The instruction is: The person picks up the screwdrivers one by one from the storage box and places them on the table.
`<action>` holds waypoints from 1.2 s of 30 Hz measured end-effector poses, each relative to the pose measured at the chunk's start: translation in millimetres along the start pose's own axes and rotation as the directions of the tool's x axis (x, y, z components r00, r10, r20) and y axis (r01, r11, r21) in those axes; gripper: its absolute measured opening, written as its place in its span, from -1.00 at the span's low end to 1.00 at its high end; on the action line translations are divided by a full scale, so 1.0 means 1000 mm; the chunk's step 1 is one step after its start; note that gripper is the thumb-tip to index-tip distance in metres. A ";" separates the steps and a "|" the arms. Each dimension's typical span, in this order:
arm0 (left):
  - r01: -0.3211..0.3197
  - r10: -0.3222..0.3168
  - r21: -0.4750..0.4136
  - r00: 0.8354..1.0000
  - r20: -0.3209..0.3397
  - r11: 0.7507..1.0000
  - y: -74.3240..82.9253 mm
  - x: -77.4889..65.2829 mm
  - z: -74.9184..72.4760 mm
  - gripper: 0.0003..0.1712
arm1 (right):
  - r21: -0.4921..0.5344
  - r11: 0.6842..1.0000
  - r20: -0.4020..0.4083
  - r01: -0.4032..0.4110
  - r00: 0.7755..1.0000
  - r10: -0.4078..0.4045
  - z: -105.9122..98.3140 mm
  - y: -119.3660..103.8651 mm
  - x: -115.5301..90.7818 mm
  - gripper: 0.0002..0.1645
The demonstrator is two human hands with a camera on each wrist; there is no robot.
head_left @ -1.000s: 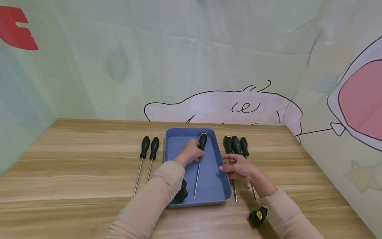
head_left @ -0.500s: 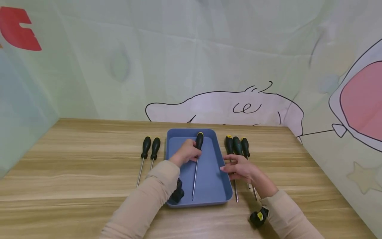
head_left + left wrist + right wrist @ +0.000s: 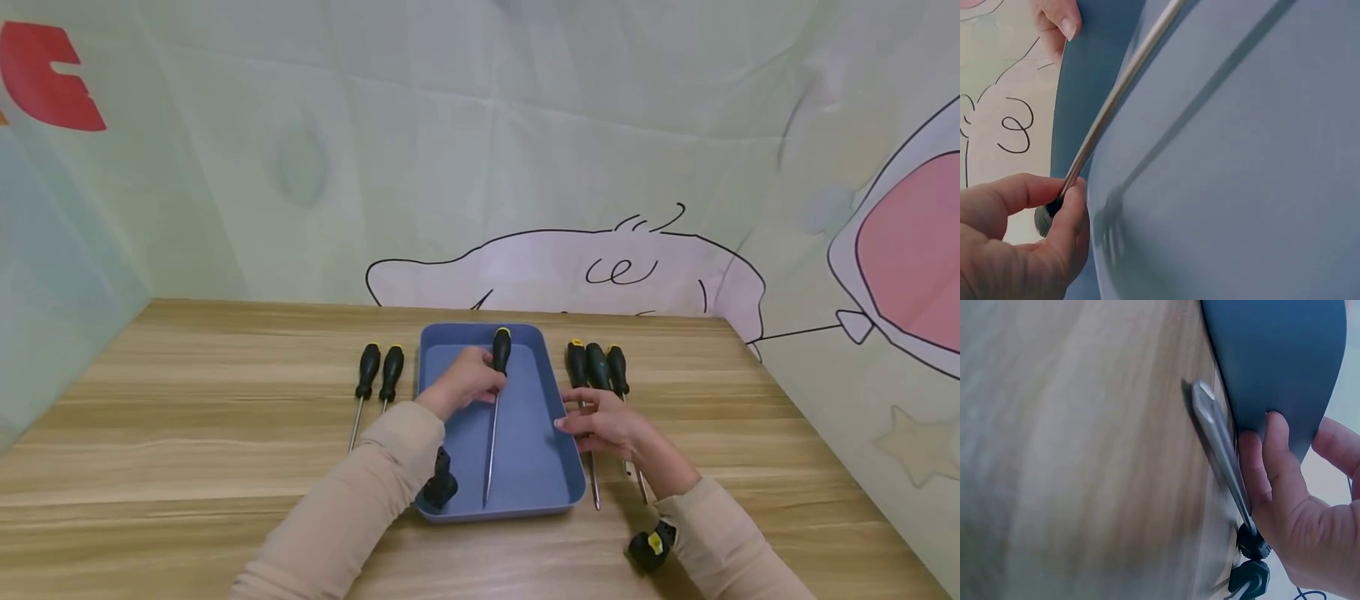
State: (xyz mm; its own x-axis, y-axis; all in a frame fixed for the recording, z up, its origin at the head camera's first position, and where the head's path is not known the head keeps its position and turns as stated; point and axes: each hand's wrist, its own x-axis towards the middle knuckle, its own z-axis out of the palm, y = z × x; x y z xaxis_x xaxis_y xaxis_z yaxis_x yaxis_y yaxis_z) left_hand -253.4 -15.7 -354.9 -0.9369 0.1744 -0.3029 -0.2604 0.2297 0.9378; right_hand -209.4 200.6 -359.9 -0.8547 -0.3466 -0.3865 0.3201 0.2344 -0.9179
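Note:
My left hand (image 3: pixel 471 377) pinches a screwdriver (image 3: pixel 492 442) between thumb and fingers, near where its black, yellow-capped handle meets the steel shaft. This screwdriver slants over the floor of a blue tray (image 3: pixel 536 458), tip toward the front. In the left wrist view the shaft (image 3: pixel 1129 75) casts a shadow on the tray. At the tray's right side, my right hand (image 3: pixel 603 423) holds the wall. The right wrist view shows fingertips (image 3: pixel 1277 425) on the outer wall and another digit over the rim. Close under that hand lies a second screwdriver (image 3: pixel 1222 444) on the table.
Two dark-handled screwdrivers (image 3: pixel 367 371) lie left of the tray, partly hidden by the left sleeve. Right of it several more, including a greenish-handled screwdriver (image 3: pixel 597 367), lie side by side. A printed cloth backdrop (image 3: pixel 450 167) rises behind the wooden table (image 3: pixel 225 375).
The left hand and its screwdriver have shifted slightly left within the tray, and the left forearm has swung left. The right hand keeps its place at the tray's wall.

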 end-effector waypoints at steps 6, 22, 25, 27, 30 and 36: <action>-0.001 0.001 0.021 1.000 0.001 1.000 0.003 -0.004 -0.003 -0.43 | -0.003 1.000 -0.006 -0.004 1.000 0.004 0.000 0.000 0.000 -0.28; -0.026 0.028 -0.045 0.999 0.046 0.999 0.027 -0.019 -0.020 -0.44 | 0.004 1.000 0.004 0.003 1.000 -0.003 -0.001 -0.001 -0.002 -0.26; -0.019 0.021 -0.043 0.999 0.050 0.999 0.029 -0.022 -0.023 -0.43 | 0.004 1.000 0.005 0.002 1.000 -0.002 -0.001 -0.001 -0.002 -0.25; -0.016 0.018 -0.042 0.998 0.052 0.999 0.029 -0.023 -0.026 -0.43 | 0.006 1.000 0.006 -0.001 1.000 0.001 -0.001 0.000 -0.001 -0.25; -0.016 0.019 -0.043 0.998 0.053 0.999 0.028 -0.025 -0.030 -0.44 | 0.004 1.000 0.008 -0.003 1.000 0.003 0.000 0.000 -0.002 -0.24; -0.032 0.034 -0.032 0.998 0.056 0.999 0.028 -0.028 -0.038 -0.43 | -0.002 1.000 0.001 0.003 1.000 -0.003 0.001 -0.001 -0.001 -0.27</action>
State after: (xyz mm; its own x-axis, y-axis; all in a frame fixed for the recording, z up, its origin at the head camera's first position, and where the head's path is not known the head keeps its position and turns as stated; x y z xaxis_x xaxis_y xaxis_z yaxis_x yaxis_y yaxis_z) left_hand -243.1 -51.0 -313.2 -0.9307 0.2353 -0.2802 -0.2376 0.1935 0.9519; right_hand -208.3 200.1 -358.5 -0.8553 -0.3476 -0.3841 0.3171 0.2351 -0.9188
